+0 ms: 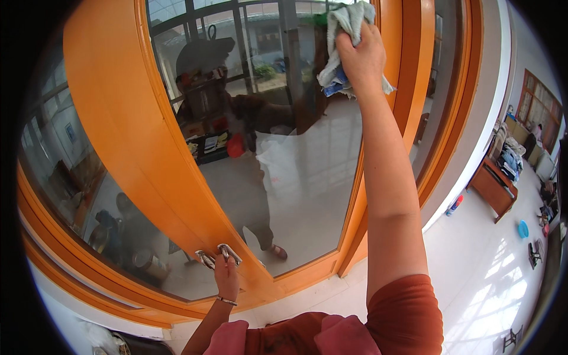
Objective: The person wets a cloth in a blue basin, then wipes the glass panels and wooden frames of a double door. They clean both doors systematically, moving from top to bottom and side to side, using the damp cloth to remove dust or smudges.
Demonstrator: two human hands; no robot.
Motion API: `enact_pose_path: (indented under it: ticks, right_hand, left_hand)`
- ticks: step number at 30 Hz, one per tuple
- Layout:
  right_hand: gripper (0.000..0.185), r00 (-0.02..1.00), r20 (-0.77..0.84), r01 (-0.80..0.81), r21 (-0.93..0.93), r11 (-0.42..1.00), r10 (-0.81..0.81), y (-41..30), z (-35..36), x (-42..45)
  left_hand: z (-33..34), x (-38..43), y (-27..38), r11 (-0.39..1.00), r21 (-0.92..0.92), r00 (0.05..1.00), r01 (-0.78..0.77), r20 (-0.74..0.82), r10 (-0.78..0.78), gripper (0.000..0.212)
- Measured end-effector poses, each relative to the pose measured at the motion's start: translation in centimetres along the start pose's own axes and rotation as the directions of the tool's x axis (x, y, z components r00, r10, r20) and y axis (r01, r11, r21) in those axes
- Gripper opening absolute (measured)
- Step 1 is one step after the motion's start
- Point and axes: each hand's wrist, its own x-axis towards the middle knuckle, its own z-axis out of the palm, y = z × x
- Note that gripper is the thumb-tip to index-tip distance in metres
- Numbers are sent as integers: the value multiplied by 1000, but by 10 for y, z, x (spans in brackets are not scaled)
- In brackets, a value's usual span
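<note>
My right hand (364,57) is raised high and grips a bunched pale cloth (350,20) against the upper right corner of a glass door pane (306,186). A blue patch shows at the cloth's lower end. Low on the left, my left hand (227,275) is closed around a shiny metal door handle (229,254). A second metal handle (205,259) sits just left of it, on the neighbouring door leaf. The orange wooden door frame (168,177) surrounds the glass, which carries a dark reflection of a person in a cap.
To the right, a brown wooden desk (493,188) stands near a pile of clothes (510,162). A blue basin (523,229) and a red-and-blue bottle (455,205) are on the pale floor (470,275). A clear plastic bag (95,335) lies at the lower left.
</note>
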Motion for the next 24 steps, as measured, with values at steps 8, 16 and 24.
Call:
enact_pose_path:
  ticks: [8, 16, 24]
  right_hand:
    - [45, 947, 255, -227, 95, 969, 197, -14, -45, -177]
    - [57, 874, 419, 166, 218, 962, -246, -69, -26, -95]
    - [37, 961, 244, -107, -107, 988, 130, -6, -36, -78]
  left_hand:
    - [3, 3, -11, 998, -49, 999, 39, -2, -39, 15]
    - [-11, 0, 1, 994, -104, 999, 30, 17, -28, 15]
    - [1, -2, -8, 989, -149, 1000, -10, -14, 8, 15]
